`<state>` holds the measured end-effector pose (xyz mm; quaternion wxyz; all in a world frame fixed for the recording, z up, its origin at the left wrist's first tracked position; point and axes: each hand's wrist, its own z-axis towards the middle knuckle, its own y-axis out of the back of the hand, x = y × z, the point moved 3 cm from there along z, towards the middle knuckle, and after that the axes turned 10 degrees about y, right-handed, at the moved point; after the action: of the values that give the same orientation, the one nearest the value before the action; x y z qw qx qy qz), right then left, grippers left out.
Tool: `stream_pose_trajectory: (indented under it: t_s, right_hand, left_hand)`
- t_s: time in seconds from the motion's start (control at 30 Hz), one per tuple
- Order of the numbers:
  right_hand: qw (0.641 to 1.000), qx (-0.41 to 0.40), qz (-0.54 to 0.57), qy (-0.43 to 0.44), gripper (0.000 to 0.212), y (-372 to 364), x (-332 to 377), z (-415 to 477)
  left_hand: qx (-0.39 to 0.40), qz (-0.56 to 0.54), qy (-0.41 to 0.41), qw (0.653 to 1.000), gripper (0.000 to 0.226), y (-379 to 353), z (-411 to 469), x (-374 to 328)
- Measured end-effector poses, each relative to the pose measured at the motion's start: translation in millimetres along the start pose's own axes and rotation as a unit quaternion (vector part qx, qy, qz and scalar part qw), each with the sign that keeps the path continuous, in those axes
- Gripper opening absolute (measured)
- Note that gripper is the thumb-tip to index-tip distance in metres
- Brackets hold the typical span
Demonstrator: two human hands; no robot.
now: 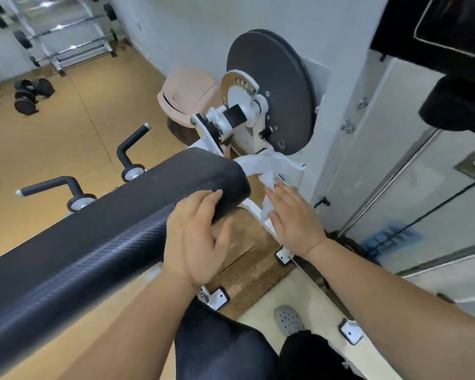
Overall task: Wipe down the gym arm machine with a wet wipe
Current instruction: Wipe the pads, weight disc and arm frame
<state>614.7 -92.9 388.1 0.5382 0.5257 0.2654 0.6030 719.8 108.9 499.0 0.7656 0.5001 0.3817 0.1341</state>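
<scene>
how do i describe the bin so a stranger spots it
Find the big dark grey round disc against the pale wall. Just left of it stands a pale pink plastic swing-lid bin, the only pink thing there.

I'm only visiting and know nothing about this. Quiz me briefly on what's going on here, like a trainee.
1. True or false: the left hand holds the wipe.
2. Where does the right hand press the wipe? A: black disc. B: white frame. C: pink bin.
3. Fill in: the left hand's fingers touch the end of the black ____.
Key: 1 false; 2 B; 3 pad.
</scene>
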Motion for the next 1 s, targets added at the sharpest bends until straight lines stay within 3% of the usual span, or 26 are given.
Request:
stream_pose_trajectory:
  t_s: [0.13, 0.23, 0.27, 0.37, 0.43, 0.5, 0.63, 0.8, 1.0]
  right_hand:
    - [0.999, -0.015, 0.044, 0.000, 0.056, 32, 83, -57]
    - [0.990, -0.036, 0.133, -0.003, 0.057, 56, 150, -87]
    - [0.986, -0.035, 0.160, -0.005, 0.059, 63, 169, -93]
    - [0.971, -0.022, 0.239, -0.012, 0.063, 76, 206, -110]
    - [0.965, -0.021, 0.260, 0.008, 0.062, 80, 218, -120]
    - [0.964, -0.009, 0.264, 0.021, 0.060, 79, 225, -128]
    - [0.959, 0.054, 0.278, 0.004, 0.061, 73, 231, -143]
    - [0.967, 0.090, 0.239, 0.008, 0.056, 62, 259, -142]
    - [0.936, 0.202, 0.246, 0.147, 0.059, 43, 351, -129]
  left_hand:
    - [0.024, -0.070, 0.011, 0.997, 0.053, 17, -66, -5]
    - [0.108, -0.182, 0.102, 0.972, 0.053, 25, -103, -11]
    - [0.132, -0.240, 0.157, 0.949, 0.044, 29, -114, -13]
    - [0.179, -0.425, 0.298, 0.836, 0.026, 30, -145, -14]
    - [0.157, -0.458, 0.326, 0.812, 0.019, 30, -162, -14]
    - [0.107, -0.451, 0.334, 0.821, 0.010, 34, -179, -15]
    - [0.037, -0.398, 0.351, 0.847, 0.019, 47, -211, -3]
    - [0.076, -0.191, 0.280, 0.938, 0.015, 85, -257, 30]
    - [0.092, -0.039, 0.194, 0.976, 0.008, 161, -309, 78]
